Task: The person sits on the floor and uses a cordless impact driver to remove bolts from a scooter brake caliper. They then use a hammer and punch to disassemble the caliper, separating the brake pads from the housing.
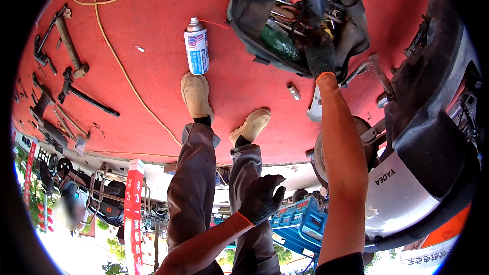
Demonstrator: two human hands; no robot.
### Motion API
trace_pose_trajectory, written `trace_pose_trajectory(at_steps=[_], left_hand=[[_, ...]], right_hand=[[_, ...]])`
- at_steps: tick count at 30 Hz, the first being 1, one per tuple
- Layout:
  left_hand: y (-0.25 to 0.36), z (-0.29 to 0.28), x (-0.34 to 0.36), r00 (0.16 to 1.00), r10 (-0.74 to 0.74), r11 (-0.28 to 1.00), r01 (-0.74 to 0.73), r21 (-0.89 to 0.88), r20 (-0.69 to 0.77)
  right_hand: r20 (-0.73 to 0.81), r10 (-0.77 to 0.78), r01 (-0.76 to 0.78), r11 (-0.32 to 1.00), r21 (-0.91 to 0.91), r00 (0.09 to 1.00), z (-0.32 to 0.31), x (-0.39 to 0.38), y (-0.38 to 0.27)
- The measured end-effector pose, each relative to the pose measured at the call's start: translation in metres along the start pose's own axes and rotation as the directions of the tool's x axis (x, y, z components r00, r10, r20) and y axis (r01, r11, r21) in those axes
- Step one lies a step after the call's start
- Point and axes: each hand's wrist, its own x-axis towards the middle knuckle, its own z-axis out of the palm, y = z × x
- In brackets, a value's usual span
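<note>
My right hand [321, 53], in a dark glove with an orange cuff, reaches into a dark tool bag [247, 25]. Its fingers are lost among the bag's contents, so I cannot tell what they hold. Beside them lies a green plastic-wrapped bundle [280, 43], with several hand tools packed behind it. My left hand [260, 199], gloved the same way, hovers in front of my legs with nothing in it, thumb and fingers apart. A blue-and-white spray can [196, 50] stands left of the bag, its thin red straw pointing toward the bag. Below the bag lies a small metal cylinder [293, 91].
A silver-and-black scooter [402, 198] takes up the right side, its wheel [326, 158] close to my right forearm. Hammers [71, 46] and other tools lie on the red floor [147, 91] at left. A yellow cable [109, 43] runs across it. A blue crate [300, 221] shows below.
</note>
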Motion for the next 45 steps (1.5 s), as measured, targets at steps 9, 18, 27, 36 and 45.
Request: trace_pose_trajectory(at_steps=[9, 18, 27, 36, 45], left_hand=[[-0.028, 0.019, -0.004, 0.999, 0.037, 0.999, -0.036, 0.010, -0.034], [-0.037, 0.024, -0.002, 0.988, 0.067, 0.998, -0.067, 0.006, -0.141], [-0.026, 0.055, -0.021, 0.980, -0.043, 0.999, 0.042, -0.012, -0.195], [-0.037, 0.029, -0.012, 0.989, -0.028, 1.000, 0.029, 0.007, -0.146], [-0.028, 0.011, -0.007, 0.991, -0.093, 0.994, 0.088, -0.059, -0.091]], right_hand=[[-0.094, -0.069, 0.037, 0.951, -0.306, 0.993, 0.009, 0.020, 0.007], [0.117, -0.469, 0.463, 0.744, -0.481, 0.875, -0.039, -0.003, -0.026], [0.165, 0.005, -0.107, 0.780, 0.616, 0.986, -0.083, -0.019, 0.054], [0.025, -0.647, 0.610, 0.705, -0.362, 0.762, -0.049, 0.006, 0.068], [0.527, 0.051, -0.435, 0.633, 0.641, 0.849, -0.062, -0.038, 0.027]])
